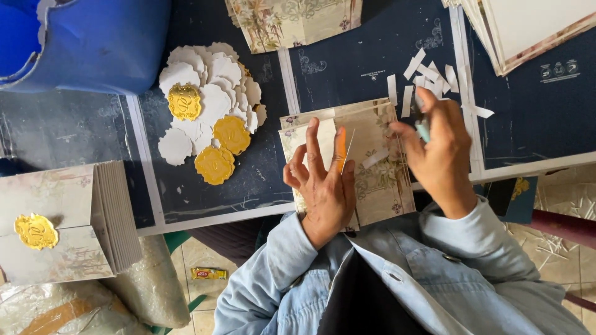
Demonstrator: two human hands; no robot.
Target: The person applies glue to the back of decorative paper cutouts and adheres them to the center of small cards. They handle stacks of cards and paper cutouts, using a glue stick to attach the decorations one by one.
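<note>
— Head view first: what are the hands doing?

— Left hand (323, 186) is lying open, fingers spread flat, pressing down on the floral card (366, 164) at the near edge of the desk (261, 180). Right hand (437, 155) is closing around a small pale-green tool (423, 130), its tip pointing at the card's upper right corner.

— Is it a cutter or a glue stick?

— Too much of it is hidden by the fingers; I cannot tell.

— So which step is in hand?

— Judging by the loose white strip (374, 159) lying on the card and the white paper strips (428, 77) scattered just beyond it, I'd say tape backing is being peeled, readying the card for a seal.

— Where are the seals?

— Gold seals (214, 164) are sitting with a heap of white scalloped backings (208, 80), well to the left of the card. Further left, a stack of finished cards (62, 229) is carrying one gold seal (36, 231) on top.

— What is the next move calling for?

— Probably keeping the left palm holding the card steady while the right is working precisely along the edge; a slip could be creasing the paper
</note>
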